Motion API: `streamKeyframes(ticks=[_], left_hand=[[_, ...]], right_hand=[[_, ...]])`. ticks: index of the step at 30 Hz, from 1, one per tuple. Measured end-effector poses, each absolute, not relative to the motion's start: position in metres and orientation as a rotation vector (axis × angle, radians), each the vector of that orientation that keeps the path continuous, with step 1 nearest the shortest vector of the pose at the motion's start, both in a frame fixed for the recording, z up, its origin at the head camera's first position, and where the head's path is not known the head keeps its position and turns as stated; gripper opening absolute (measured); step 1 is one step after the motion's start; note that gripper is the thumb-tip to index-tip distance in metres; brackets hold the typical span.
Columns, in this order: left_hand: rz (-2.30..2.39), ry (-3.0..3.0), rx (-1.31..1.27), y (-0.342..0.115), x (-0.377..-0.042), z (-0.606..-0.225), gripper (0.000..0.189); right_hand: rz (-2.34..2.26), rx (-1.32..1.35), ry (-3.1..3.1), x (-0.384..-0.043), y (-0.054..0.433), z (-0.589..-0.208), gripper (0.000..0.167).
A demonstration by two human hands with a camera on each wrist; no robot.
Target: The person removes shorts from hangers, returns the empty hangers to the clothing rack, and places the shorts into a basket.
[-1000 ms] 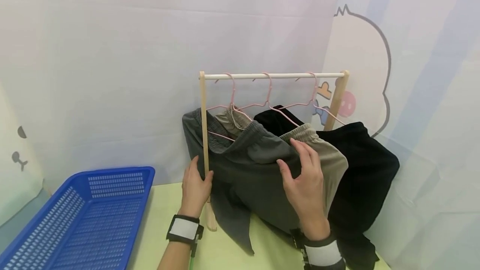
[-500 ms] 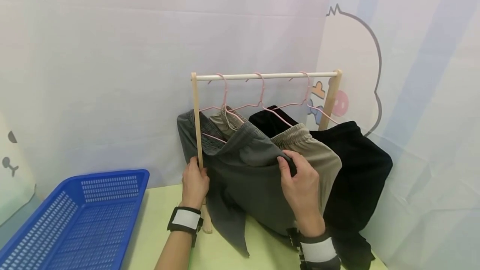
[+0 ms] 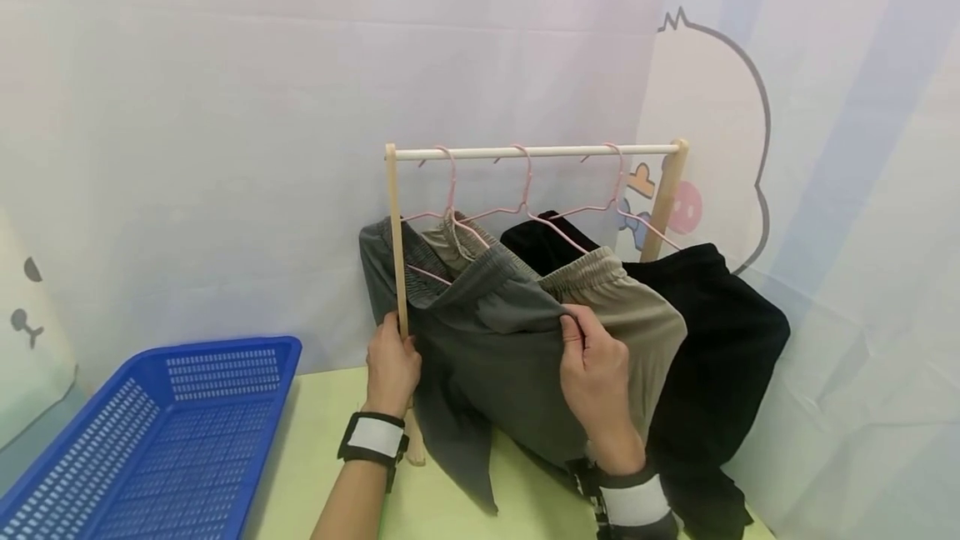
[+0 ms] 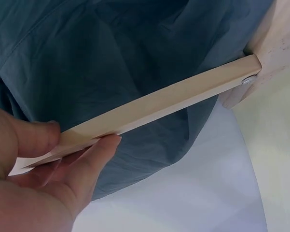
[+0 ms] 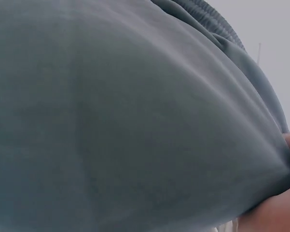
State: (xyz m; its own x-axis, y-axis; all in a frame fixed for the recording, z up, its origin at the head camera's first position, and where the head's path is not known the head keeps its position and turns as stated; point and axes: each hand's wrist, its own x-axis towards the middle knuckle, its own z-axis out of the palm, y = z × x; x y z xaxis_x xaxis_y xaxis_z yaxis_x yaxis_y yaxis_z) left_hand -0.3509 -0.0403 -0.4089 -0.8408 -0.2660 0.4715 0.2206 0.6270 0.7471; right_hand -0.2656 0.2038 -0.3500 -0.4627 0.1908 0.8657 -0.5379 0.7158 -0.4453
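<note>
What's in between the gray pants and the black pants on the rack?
The beige pants hang between the gray pants and the black pants. You can see that in the head view.

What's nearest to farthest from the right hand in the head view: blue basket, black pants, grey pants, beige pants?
1. Grey pants, pinched by the right hand
2. Beige pants, just behind
3. Black pants, farther right
4. Blue basket, far left

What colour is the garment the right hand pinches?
The garment is dark grey, clearest in the head view.
</note>
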Motion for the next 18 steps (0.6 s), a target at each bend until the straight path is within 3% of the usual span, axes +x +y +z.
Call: streamKeyframes(ticks=[18], left_hand=[[-1.168,-2.266,-0.012,-0.041,-0.350,-0.410,0.035]], right_hand=[[0.896,0.167,-1.709,-0.250,0.203,-0.339,0.016]])
